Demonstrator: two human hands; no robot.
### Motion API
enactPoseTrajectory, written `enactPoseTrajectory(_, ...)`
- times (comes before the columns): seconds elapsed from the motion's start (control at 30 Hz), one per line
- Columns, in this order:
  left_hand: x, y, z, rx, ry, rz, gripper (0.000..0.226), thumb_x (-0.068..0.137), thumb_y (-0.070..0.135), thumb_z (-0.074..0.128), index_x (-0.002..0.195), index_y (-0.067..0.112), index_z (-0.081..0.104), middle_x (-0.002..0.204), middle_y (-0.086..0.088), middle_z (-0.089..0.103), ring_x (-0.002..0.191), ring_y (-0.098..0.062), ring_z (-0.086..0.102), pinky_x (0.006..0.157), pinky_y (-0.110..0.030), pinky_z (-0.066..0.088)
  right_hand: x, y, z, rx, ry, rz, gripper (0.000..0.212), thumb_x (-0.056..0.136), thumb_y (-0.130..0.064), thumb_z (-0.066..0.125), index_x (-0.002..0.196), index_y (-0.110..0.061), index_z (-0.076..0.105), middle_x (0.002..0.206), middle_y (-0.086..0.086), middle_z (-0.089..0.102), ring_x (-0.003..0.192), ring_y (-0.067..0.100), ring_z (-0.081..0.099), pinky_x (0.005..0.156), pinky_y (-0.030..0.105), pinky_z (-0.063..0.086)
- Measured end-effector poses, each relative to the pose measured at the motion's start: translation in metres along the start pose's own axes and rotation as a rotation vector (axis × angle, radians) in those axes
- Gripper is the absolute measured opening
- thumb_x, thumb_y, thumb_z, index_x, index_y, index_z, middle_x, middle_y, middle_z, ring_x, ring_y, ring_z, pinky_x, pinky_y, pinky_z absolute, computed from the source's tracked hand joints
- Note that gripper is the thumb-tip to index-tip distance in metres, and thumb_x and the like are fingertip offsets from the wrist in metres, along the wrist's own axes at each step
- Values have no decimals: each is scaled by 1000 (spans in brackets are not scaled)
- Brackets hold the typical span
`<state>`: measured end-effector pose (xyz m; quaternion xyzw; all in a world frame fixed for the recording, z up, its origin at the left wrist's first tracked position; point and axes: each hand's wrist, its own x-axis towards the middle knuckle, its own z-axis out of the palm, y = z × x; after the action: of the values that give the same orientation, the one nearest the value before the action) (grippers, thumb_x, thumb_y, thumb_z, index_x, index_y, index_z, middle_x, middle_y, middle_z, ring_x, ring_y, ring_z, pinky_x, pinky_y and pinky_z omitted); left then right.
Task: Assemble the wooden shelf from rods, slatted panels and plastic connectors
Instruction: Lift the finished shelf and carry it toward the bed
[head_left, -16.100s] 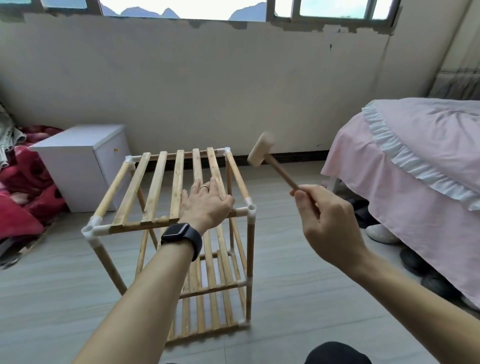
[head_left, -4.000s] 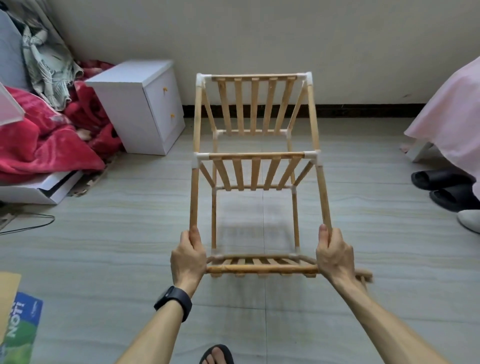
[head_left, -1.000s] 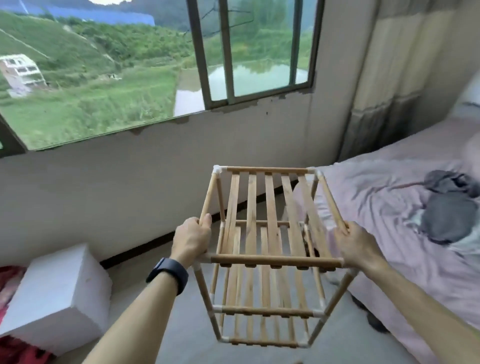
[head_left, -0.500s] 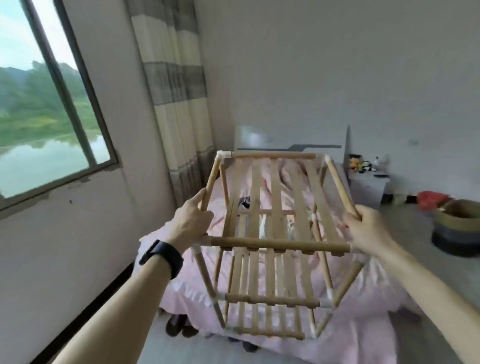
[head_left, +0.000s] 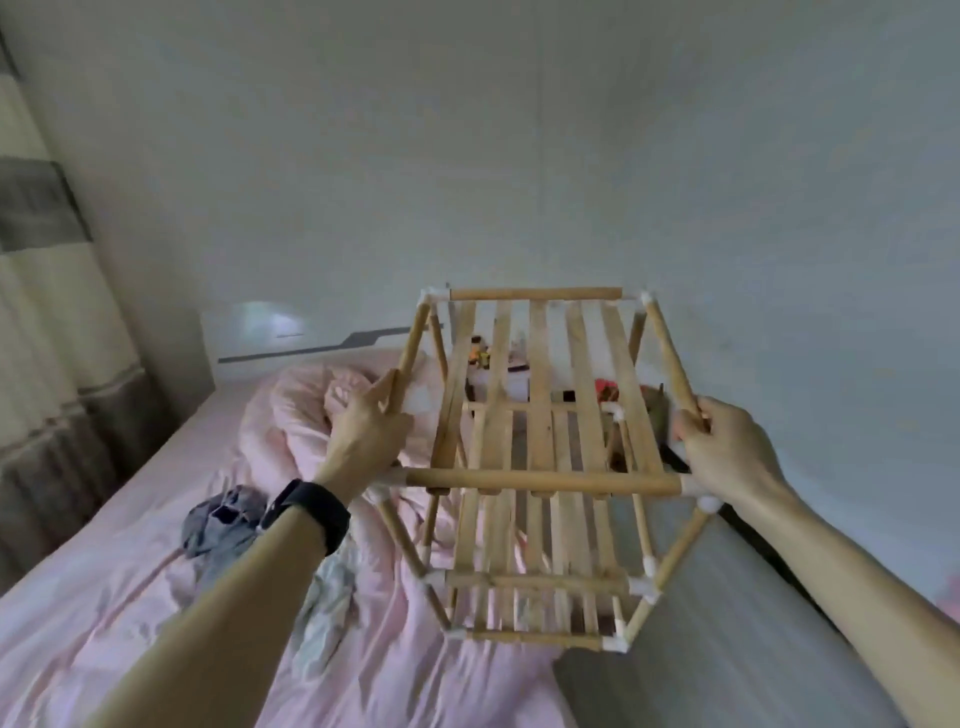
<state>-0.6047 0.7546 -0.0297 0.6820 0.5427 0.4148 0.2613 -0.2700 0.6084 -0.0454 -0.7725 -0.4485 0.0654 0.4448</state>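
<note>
The assembled wooden shelf (head_left: 540, 395), with slatted panels, round rods and white plastic connectors, hangs in the air in front of me, carried level at chest height. My left hand (head_left: 366, 431) grips the left side rod of the top tier near its front corner. My right hand (head_left: 724, 447) grips the right side rod near the front right connector. Lower tiers show beneath the top panel.
A bed with a pink crumpled duvet (head_left: 291, 415) and a grey garment (head_left: 223, 525) lies below left. A white headboard (head_left: 291, 332) stands against the plain wall. Striped curtains (head_left: 47, 322) hang at far left. Small objects on a bedside table show through the slats.
I have kept turning right while carrying the shelf: the window has left the view and the bed and headboard now lie to the left. Both grips are unchanged.
</note>
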Motion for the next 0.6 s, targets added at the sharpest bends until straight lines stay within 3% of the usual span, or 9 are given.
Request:
enactPoseTrajectory(0.17,66,22,103,-30,-110,18,69,87,7,56,148,38,45,84,0,68,58,-15,63,50,-24,51,68,56,-19,-35,69,51,26,104,-28,45,91,-15,63,87,4,70,76,23,63,70,36,51)
enactPoseTrajectory(0.27,112,30,167,-75,-159,54,70,88,5,54,149,38,44,81,2,67,57,-11,62,45,-16,47,116,92,-17,-60,113,97,27,104,-28,42,90,-15,61,86,7,70,68,24,64,56,30,49)
enactPoseTrajectory(0.37,162,33,231,-81,-231,78,71,91,7,52,152,39,38,88,-2,67,58,-14,62,46,-20,45,163,125,-8,-73,143,164,26,104,-29,39,88,-19,57,75,7,64,54,26,64,40,26,43)
enactPoseTrajectory(0.47,211,37,296,-85,-289,52,65,94,14,54,154,31,36,98,-1,65,68,-20,65,56,-26,47,209,158,2,-111,159,198,27,106,-30,37,87,-21,54,70,4,58,56,21,60,41,21,40)
enactPoseTrajectory(0.6,260,51,381,-59,-378,55,60,92,15,56,149,24,40,88,3,62,66,-19,67,49,-22,45,260,209,8,-105,214,268,27,107,-30,39,86,-21,53,73,2,59,60,15,57,48,21,37)
